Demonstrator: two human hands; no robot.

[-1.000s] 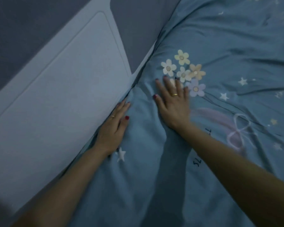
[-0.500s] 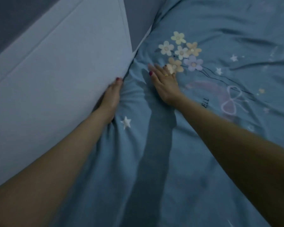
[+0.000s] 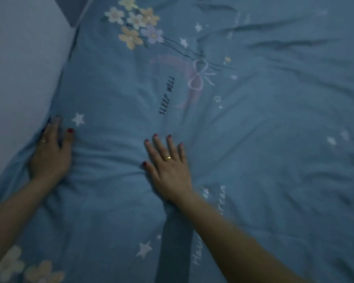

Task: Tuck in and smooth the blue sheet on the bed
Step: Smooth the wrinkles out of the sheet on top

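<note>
Both your hands lie flat on the blue sheet (image 3: 253, 139), fingers straight, gripping nothing. Your left hand (image 3: 50, 153) presses the sheet's edge where it meets the pale panel (image 3: 18, 68) at the bedside; your right hand (image 3: 169, 167) rests on creased cloth just below the "SLEEP WELL" print (image 3: 167, 96).

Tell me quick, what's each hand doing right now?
Left hand: open, fingers pressing the sheet down at the bed's edge; holds nothing.
Right hand: open, flat on the sheet, fingers spread.
</note>
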